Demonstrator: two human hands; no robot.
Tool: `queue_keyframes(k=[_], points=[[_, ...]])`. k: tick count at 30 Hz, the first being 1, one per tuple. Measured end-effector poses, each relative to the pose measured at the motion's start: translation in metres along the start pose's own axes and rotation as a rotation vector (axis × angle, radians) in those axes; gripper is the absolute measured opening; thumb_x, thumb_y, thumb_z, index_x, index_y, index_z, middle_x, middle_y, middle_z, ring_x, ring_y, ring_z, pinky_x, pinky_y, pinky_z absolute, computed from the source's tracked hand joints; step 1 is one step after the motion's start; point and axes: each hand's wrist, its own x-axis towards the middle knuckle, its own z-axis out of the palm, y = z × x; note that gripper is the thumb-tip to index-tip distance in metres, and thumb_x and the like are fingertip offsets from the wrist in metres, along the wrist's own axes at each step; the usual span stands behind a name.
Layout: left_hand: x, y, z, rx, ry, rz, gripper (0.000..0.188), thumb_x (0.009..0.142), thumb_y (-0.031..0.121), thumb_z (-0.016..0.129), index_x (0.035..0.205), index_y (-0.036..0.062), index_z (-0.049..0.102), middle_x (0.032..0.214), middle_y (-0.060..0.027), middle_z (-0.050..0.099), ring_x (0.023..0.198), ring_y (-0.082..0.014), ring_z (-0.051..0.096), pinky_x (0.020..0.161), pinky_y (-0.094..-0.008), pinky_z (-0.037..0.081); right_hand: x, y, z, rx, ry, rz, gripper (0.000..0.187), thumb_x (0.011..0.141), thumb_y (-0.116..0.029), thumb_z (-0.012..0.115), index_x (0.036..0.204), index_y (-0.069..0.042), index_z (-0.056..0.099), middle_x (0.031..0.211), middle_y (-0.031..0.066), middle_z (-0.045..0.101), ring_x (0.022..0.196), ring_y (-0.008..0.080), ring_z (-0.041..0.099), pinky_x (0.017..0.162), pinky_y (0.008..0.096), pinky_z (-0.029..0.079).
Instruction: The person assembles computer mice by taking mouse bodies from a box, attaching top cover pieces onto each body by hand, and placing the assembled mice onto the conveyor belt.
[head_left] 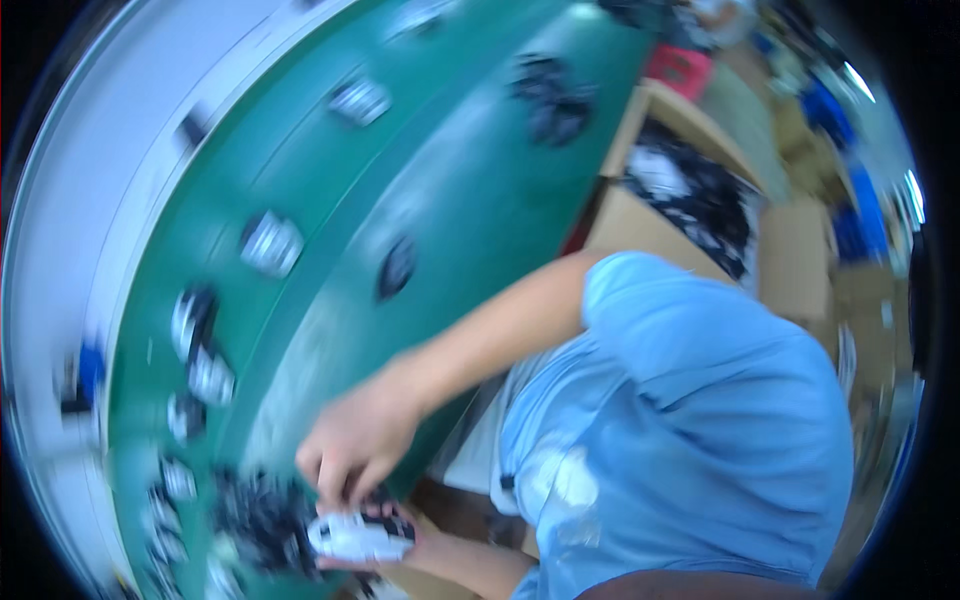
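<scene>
Resting in my left hand (428, 545), at the lower left of centre of the frame, is a white, oblong, hard-looking piece with black areas (360, 538). Its long axis runs roughly left to right across the frame, its right end toward my left wrist. My right hand (365, 430) is directly above it in the frame, fingertips at its upper edge. The left hand is nearer, since it supports the piece.

Left hand: partly closed around the underside and right end, holding the piece. Right hand: fingers bent down and bunched; blur prevents telling whether the tips grip anything.

Appearance: pale upper face, rounded outline, black areas toward the upper right; finer detail is blurred.

Just left of the piece, a heap of glossy black parts (258, 520) lies on the long green work surface (480, 220). Rounded silver-and-black parts (272, 244) are spaced along the left side of the frame. An open brown cardboard box (640, 230) containing black items (715, 225) stands at the upper right.
</scene>
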Motion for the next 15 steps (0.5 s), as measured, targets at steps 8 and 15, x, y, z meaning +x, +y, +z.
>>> queue_keyframes(k=[8,15], points=[[0.062,-0.120,0.065,-0.129,-0.216,-0.192,0.088,0.093,0.076,0.049,0.137,0.0002,0.044,0.119,-0.0172,0.060,0.075,-0.0242,0.068,0.064,-0.0345,0.060,-0.072,-0.028,0.024,-0.154,0.973,0.421,0.063,0.079,-0.039,0.086,0.126,-0.005,0.062,0.126,0.0137,0.065,0.097,0.0259,0.067,0.076,0.0370,0.056],[0.054,-0.143,0.075,0.047,-0.143,-0.106,0.092,0.090,0.078,0.050,0.136,-0.0013,0.043,0.113,-0.0165,0.061,0.073,-0.0232,0.067,0.063,-0.0349,0.060,-0.100,-0.035,-0.003,-0.059,0.776,0.525,0.041,0.086,-0.035,0.079,0.104,0.001,0.076,0.079,0.0149,0.073,0.068,0.0259,0.069,0.061,0.0356,0.054]])
